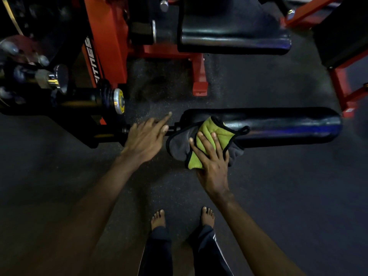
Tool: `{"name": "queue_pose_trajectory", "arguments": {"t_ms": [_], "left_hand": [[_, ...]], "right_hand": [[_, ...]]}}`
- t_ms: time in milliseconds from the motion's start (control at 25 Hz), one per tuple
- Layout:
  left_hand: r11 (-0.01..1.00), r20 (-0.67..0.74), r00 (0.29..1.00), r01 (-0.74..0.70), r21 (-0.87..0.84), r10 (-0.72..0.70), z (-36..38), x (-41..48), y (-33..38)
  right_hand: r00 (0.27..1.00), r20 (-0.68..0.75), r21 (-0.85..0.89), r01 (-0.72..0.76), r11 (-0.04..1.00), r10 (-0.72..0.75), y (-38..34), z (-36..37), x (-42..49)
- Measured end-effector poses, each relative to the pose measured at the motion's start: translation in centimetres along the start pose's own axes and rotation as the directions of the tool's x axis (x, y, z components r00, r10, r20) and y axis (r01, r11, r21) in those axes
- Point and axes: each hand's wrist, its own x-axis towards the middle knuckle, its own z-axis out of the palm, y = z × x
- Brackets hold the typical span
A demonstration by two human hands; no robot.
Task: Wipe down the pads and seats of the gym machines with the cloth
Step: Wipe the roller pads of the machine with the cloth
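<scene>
A green-and-grey cloth (217, 128) is pressed against the black roller pad (288, 126) by the right hand (212, 156), fingers straight. The left hand (144, 139) is held beside the pad's end, fingers spread, nothing grasped.

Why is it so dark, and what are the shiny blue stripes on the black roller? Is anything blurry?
In the head view the light is dim, so the edges sink into shadow; the stripes are glare on the glossy roller pad and the seat pad; the left hand looks a little smeared, the cloth under the right hand fairly sharp.
</scene>
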Motion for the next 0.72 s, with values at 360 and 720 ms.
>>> {"name": "queue_pose_trajectory", "arguments": {"t_ms": [360,720], "left_hand": [[0.729,0.068,0.983,-0.077,-0.68,0.168,-0.5,4.5,3.3],[0.684,0.268,0.961,0.152,-0.713,0.065,-1.0,7.3,4.2]], "right_hand": [[0.995,-0.006,-0.015,0.097,0.995,-0.097,3.2,1.7,-2.0],[0.999,-0.033,0.064,0.008,0.998,-0.005,1.2,-0.2,0.6]]}}
